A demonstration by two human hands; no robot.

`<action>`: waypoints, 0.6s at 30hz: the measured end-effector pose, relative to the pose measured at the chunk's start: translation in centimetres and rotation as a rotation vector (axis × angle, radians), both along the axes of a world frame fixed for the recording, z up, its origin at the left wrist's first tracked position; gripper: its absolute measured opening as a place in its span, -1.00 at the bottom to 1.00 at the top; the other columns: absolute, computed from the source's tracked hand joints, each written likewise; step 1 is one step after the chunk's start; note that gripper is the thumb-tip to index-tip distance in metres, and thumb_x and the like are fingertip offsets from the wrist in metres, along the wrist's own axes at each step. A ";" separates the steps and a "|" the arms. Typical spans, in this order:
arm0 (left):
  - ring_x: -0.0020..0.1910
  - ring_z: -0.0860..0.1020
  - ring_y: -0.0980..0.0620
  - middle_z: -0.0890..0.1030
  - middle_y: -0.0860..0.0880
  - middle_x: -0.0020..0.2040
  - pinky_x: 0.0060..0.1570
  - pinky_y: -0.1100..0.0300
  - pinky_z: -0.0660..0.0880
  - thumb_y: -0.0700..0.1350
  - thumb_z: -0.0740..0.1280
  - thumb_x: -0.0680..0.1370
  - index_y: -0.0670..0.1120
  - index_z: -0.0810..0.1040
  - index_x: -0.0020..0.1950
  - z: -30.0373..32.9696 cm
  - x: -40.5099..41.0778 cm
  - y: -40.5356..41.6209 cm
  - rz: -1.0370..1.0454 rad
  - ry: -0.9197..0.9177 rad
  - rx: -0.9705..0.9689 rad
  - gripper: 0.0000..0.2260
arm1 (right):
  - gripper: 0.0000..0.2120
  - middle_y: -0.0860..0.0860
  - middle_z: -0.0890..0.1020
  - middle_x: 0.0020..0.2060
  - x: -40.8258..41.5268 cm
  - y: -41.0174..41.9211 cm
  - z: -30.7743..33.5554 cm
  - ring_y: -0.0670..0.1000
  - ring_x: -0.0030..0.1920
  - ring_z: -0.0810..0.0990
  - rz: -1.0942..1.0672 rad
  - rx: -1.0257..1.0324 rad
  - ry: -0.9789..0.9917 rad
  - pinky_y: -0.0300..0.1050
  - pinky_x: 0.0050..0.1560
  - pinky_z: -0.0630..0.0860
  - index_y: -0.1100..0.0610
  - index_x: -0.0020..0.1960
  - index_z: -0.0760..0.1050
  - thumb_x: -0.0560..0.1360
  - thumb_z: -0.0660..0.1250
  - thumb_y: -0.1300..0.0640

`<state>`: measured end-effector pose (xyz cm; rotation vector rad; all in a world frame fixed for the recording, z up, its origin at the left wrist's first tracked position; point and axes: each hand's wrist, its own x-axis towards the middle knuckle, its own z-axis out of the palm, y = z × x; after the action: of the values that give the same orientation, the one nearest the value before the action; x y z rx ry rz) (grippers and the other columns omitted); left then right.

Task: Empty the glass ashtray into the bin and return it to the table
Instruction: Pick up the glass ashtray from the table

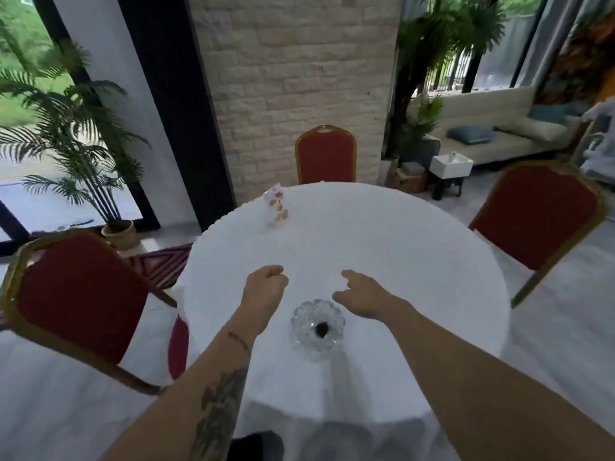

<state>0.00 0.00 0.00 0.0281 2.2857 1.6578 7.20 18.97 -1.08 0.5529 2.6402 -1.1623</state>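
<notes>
A scalloped clear glass ashtray (317, 324) sits near the front edge of the round table (399, 261), which is covered in white cloth. A dark lump lies in its middle. My left hand (264, 287) hovers just beyond and left of the ashtray, fingers curled into a loose fist, holding nothing. My right hand (361, 294) hovers just beyond and right of it, fingers spread and pointing left. Neither hand touches the glass. No bin is in view.
A small patterned card stand (276, 206) stands at the table's far left. Red chairs with gold frames surround the table: left (80, 301), far (326, 156), right (535, 217). Potted palms stand at left (66, 144) and back right (429, 61). A sofa (499, 128) lies behind.
</notes>
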 end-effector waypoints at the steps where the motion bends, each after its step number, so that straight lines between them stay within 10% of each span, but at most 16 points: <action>1: 0.11 0.49 -0.07 0.55 -0.13 0.29 0.20 0.08 0.45 -0.24 0.31 0.57 -0.14 0.51 0.38 -1.0 0.0 0.4 0.009 -0.042 -0.009 -0.63 | -0.30 0.16 0.22 0.58 -0.3 0.2 -1.0 0.13 0.55 0.23 -0.007 -0.007 -0.022 0.00 0.48 0.25 0.18 0.61 0.07 0.58 0.29 0.04; 9: 0.43 0.39 -0.09 0.36 -0.13 0.51 0.24 0.15 0.32 -0.28 0.29 0.58 -0.14 0.32 0.54 -9.1 0.1 3.6 0.056 -0.268 -0.043 -0.48 | -0.33 0.17 0.30 0.52 -2.5 2.0 -8.3 0.16 0.44 0.36 -0.049 -0.098 -0.200 -0.12 0.17 0.34 0.16 0.60 0.08 0.56 0.24 0.08; 18: 0.37 0.46 -0.13 0.45 -0.09 0.46 0.39 -0.02 0.42 -0.22 0.28 0.51 -0.06 0.36 0.51 -12.0 -0.6 5.0 0.069 -0.232 -0.195 -0.46 | -0.44 0.15 0.58 0.06 -4.2 2.5 -11.7 0.14 -0.14 0.67 -0.171 -0.328 -0.236 0.03 -0.16 0.68 -0.02 0.50 0.27 0.52 0.24 0.16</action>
<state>-0.65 4.98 -11.99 -0.2757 2.2782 1.3810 3.02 21.48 -12.80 0.8046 2.1810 -1.4422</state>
